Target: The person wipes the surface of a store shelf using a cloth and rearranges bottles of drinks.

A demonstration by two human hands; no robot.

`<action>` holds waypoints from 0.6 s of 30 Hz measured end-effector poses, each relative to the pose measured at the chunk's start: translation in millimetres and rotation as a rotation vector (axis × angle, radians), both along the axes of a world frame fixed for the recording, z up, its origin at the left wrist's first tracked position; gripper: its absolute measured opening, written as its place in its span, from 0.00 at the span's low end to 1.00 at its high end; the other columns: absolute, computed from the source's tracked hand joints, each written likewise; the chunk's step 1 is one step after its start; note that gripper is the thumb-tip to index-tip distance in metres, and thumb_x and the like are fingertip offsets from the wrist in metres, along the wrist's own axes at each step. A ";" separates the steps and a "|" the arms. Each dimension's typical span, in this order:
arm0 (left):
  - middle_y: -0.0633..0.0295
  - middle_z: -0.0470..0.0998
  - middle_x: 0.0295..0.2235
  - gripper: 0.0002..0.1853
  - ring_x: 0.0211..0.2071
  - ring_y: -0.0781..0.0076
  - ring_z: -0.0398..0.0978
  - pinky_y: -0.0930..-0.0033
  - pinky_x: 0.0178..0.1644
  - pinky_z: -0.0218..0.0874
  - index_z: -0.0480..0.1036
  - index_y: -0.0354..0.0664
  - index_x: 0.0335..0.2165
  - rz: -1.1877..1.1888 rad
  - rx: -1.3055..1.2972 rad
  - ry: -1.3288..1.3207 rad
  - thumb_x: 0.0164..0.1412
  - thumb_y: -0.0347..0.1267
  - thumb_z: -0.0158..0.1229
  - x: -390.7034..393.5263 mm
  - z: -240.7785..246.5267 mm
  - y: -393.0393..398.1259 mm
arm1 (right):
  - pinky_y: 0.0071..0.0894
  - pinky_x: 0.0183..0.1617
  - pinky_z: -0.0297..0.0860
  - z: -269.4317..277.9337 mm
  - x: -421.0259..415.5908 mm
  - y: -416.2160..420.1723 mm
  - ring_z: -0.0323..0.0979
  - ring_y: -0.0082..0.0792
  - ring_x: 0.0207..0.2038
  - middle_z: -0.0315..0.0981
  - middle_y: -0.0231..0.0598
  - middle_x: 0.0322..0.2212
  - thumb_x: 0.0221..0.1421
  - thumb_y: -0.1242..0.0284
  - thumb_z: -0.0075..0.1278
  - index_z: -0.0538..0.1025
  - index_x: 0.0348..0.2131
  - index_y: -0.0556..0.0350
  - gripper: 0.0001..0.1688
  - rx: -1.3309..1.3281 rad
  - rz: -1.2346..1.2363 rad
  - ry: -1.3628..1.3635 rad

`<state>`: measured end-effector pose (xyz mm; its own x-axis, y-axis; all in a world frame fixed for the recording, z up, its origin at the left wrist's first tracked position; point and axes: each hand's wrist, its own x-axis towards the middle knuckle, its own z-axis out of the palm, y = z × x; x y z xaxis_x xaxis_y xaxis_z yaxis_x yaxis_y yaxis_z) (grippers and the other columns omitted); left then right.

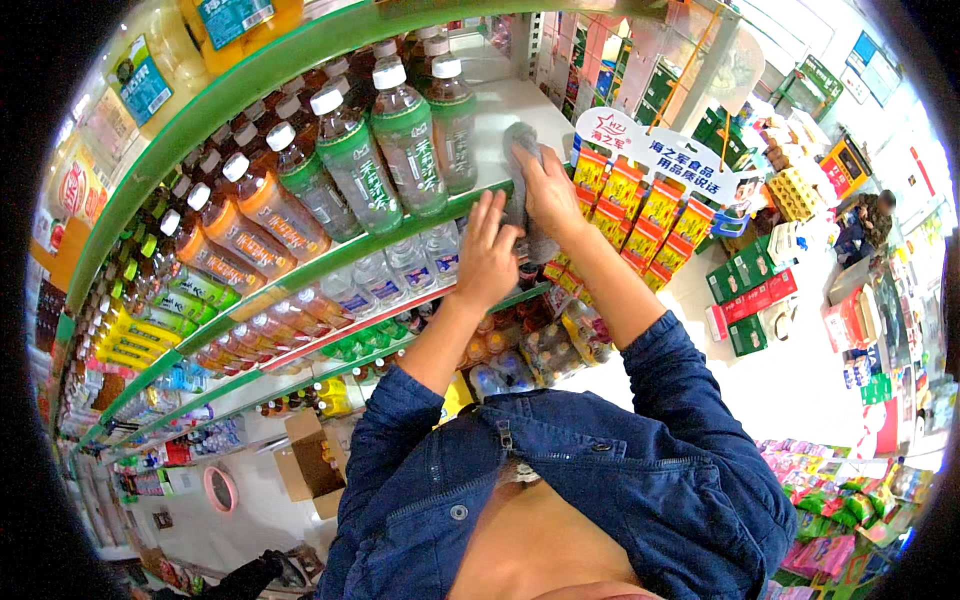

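Note:
My right hand grips a grey cloth at the right end of a white shelf with a green front edge. Part of the cloth hangs down over that edge. Beside it, my left hand is in front of the shelf edge, its fingers slightly spread and holding nothing, the fingertips near the hanging cloth. Left of the cloth stand green-labelled drink bottles with white caps, then orange-labelled bottles. Small clear bottles stand on the shelf below, behind my left hand.
Hanging strips of yellow and red snack packets are right beside my right forearm. Lower left, an open cardboard box and a pink round-rimmed object are on the floor. Stacked cartons stand at right. A person is far off at right.

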<state>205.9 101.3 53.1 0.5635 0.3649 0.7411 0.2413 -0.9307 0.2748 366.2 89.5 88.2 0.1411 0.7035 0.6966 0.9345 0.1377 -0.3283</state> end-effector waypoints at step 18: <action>0.47 0.66 0.48 0.08 0.48 0.48 0.66 0.58 0.50 0.60 0.70 0.39 0.35 -0.193 -0.518 -0.086 0.55 0.22 0.49 -29.0 -55.7 -59.6 | 0.47 0.43 0.65 -14.6 20.7 -50.0 0.64 0.59 0.42 0.62 0.60 0.40 0.48 0.81 0.45 0.66 0.51 0.59 0.28 -0.104 -0.445 0.040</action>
